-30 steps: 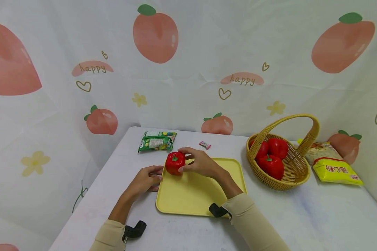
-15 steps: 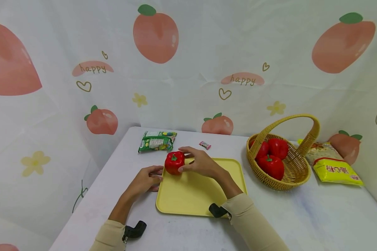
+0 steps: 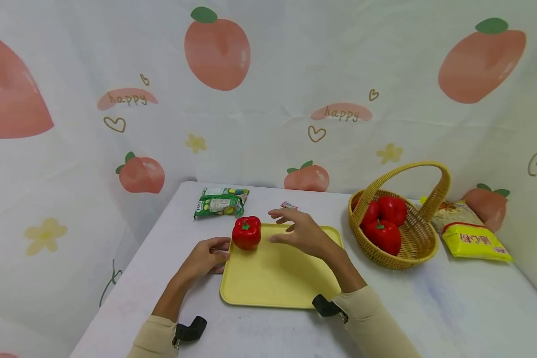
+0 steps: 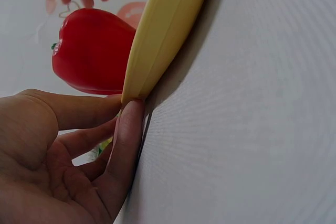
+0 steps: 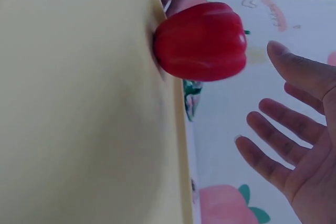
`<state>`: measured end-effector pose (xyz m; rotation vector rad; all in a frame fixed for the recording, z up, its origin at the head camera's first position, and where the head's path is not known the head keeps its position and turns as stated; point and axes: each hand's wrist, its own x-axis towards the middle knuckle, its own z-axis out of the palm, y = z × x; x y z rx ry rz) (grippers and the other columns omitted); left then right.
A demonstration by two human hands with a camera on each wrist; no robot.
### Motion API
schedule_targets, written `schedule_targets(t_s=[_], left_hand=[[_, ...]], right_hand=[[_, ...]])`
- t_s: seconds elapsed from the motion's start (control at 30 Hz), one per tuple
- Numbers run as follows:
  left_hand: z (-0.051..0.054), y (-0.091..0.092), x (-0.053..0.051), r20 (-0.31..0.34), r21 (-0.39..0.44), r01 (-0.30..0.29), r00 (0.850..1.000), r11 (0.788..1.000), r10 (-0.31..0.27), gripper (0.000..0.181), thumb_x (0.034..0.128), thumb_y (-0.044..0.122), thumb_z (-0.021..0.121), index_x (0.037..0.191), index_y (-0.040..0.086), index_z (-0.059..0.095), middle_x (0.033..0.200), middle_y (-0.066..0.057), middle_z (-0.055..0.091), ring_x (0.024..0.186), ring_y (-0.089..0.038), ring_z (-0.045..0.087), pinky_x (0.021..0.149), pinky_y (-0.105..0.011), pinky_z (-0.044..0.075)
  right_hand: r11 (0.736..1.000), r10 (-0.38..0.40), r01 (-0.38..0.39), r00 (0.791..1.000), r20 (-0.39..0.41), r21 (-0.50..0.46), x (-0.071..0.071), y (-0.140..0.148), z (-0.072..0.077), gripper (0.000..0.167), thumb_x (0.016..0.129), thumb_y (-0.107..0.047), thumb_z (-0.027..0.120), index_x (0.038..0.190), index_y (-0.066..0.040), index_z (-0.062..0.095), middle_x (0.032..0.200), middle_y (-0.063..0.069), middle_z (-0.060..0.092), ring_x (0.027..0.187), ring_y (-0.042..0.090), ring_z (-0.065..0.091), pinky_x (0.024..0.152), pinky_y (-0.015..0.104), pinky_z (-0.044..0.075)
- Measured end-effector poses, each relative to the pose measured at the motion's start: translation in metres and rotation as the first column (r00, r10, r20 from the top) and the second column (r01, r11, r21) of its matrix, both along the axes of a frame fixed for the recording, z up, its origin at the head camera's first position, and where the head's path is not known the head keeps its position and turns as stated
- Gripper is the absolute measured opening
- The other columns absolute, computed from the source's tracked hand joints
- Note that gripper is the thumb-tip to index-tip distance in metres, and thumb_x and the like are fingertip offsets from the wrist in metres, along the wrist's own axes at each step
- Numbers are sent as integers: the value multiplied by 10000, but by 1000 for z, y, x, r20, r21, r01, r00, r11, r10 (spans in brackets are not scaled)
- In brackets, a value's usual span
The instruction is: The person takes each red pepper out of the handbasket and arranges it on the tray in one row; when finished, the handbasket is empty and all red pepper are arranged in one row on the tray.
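Note:
A red bell pepper with a green stem stands upright in the back left corner of the yellow tray. My left hand pinches the tray's left rim between thumb and fingers, close beside the pepper, as the left wrist view shows. To the pepper's right, my right hand hovers over the tray with fingers spread and holds nothing. In the right wrist view a gap separates that hand from the pepper.
Behind the tray lie a green snack bag and a small pink wrapped candy, partly hidden by my right hand. At the right stands a wicker basket holding several red items, including a pepper. Beyond it is a yellow food bag.
My right hand has let go of the pepper and moved off to the right. The pepper stays in the tray's corner, and my left hand keeps its place on the rim. The view has shifted slightly.

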<state>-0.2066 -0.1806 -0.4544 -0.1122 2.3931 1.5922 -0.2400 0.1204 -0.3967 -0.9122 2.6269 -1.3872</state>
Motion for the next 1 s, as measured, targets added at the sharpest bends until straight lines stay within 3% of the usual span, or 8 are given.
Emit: schedule_targets(t_s=[0.27,0.43,0.57,0.77,1.0], left_hand=[[1,-1,1,12,3,-2,1000,1000,2,518,988,85,697,1492,50,583,1321,-144,655,998,-204,683,772,-338,664],[2,-1,2,17,-2,-2,1000,1000,2,523,986,90,701,1494,57,583,1316,-138,657,992,-202,682,773,-334,662],[2,-1,2,15,-10,-1,1000,1000,2,522,988,87,702,1495,56,582,1315,-138,658,988,-198,684,772,-331,662],[2,-1,2,12,-13,2,1000,1000,-2,517,991,89,695,1494,58,583,1319,-140,656,989,-198,686,776,-332,662],[3,0,1,14,-14,15,1000,1000,-15,523,997,92,699,1503,53,574,1349,-151,646,1015,-204,684,783,-334,663]], right_hand=[[999,-49,47,991,-122,-21,14,34,8,523,888,-182,870,1366,-70,690,1334,85,722,1152,356,715,933,485,624],[995,-102,102,985,-138,-6,22,58,14,470,901,-198,861,1333,-88,713,1309,64,734,1129,297,730,934,489,622],[990,-140,142,978,-152,1,27,77,18,448,905,-194,857,1315,-77,722,1283,81,745,1105,339,735,932,516,624],[968,-245,249,958,-149,10,35,107,22,430,899,-212,865,1295,-101,737,1240,73,758,1049,283,746,922,527,626],[942,-329,336,928,-176,10,41,137,24,400,899,-200,864,1272,-118,745,1223,62,767,988,222,741,850,281,627]])
